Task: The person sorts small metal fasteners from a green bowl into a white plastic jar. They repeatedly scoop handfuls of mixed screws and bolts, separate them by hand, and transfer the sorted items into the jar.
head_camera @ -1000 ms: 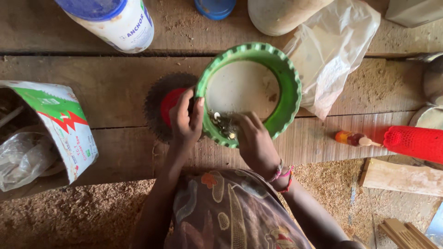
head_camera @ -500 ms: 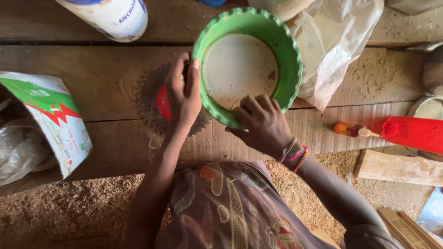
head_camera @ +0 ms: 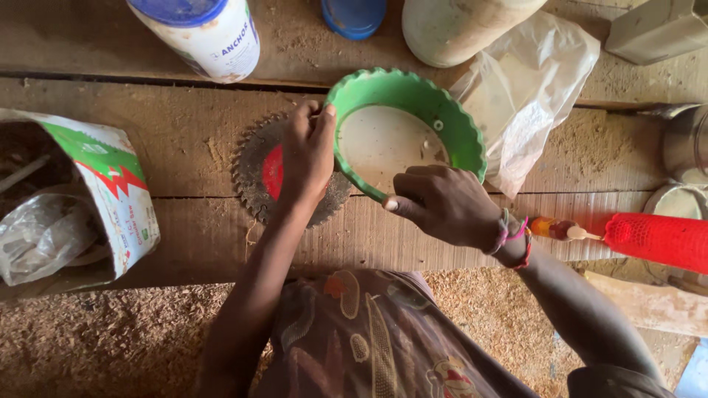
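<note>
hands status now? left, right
Left hand: closed on the rim of the green scalloped plastic bowl.
Right hand: closed, reaching into the bowl; contents cannot be told.

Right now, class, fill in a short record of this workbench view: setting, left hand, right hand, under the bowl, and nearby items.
Setting: wooden workbench dusted with sawdust, seen from above.
Left hand: left hand grips the left rim of the green scalloped bowl.
Right hand: right hand rests on the bowl's near rim, reaching inside; bracelets on the wrist.
Under the bowl: circular saw blade with a red centre, flat on the bench.
Nearby: white jar with blue lid, clear plastic bag, red bottle, paper sack.
</note>
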